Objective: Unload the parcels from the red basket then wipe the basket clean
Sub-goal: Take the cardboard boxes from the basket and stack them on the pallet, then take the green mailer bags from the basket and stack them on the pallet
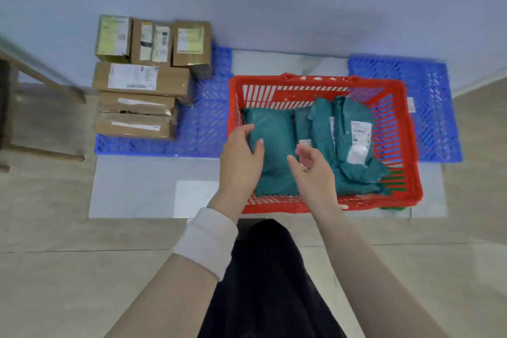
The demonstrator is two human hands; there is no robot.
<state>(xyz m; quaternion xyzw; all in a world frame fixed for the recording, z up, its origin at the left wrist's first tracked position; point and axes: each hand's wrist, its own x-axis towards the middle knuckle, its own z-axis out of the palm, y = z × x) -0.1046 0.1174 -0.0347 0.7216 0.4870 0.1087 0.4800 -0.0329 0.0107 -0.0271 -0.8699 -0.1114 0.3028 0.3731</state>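
Observation:
A red plastic basket (406,145) stands on the floor in front of me, partly on blue pallets. Inside it lie several teal mailer bags. One plump teal bag (277,134) lies at the left of the basket, and others (348,129) with white labels are heaped at the right. My left hand (241,153) rests on the left edge of the plump bag, fingers curled around its side. My right hand (310,164) hovers just right of that bag, fingers spread, with nothing in it.
Several brown cardboard parcels (140,79) are stacked on a blue plastic pallet (205,123) left of the basket. Another blue pallet (433,107) lies behind and right. A wooden stool leg (44,156) is at far left. A wall runs behind.

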